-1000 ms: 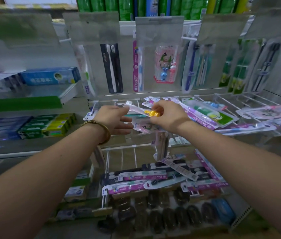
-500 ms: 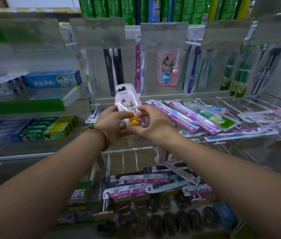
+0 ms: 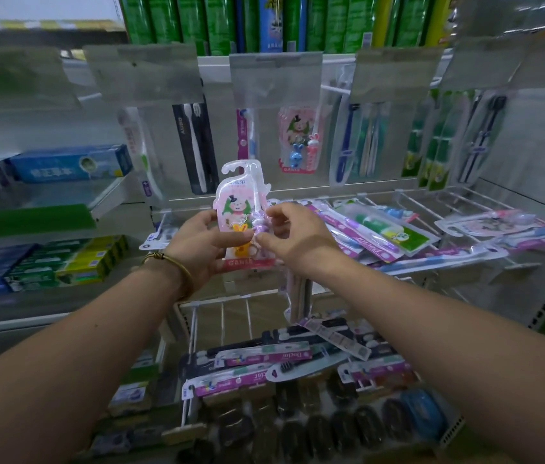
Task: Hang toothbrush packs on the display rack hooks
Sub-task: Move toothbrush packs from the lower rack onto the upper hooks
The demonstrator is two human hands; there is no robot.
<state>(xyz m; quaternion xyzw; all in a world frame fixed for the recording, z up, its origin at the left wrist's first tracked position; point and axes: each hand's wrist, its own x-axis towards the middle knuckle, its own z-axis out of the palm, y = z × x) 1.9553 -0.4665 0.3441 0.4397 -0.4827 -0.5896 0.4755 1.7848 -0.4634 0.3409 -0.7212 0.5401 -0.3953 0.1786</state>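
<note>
The display rack (image 3: 220, 142) is filling your view from 9 to 3 o'clock. Toothbrush packs are hanging in a row along 12 o'clock, among them a cartoon pack (image 3: 299, 139) at 1 o'clock. A loose pile of packs (image 3: 381, 229) is lying across the wire hooks (image 3: 438, 202) at 3 o'clock. More packs (image 3: 264, 358) are lying flat on the lower level at 6 o'clock. Toothpaste boxes (image 3: 73, 162) are sitting on the shelves at 9 o'clock.

Your left hand (image 3: 200, 242) is stretching in from 7 o'clock. Its grip is curling round the lower left of the pink toothbrush pack (image 3: 236, 209), with the thumb across the front. Your right hand (image 3: 297, 239) is stretching in from 5 o'clock, its grip pinching the pack's right edge between thumb and forefinger. You are holding that pack upright at the centre, hanger cutout pointing up, in front of the rack and clear of the hooks. A bracelet (image 3: 177, 266) is circling your left wrist.
</note>
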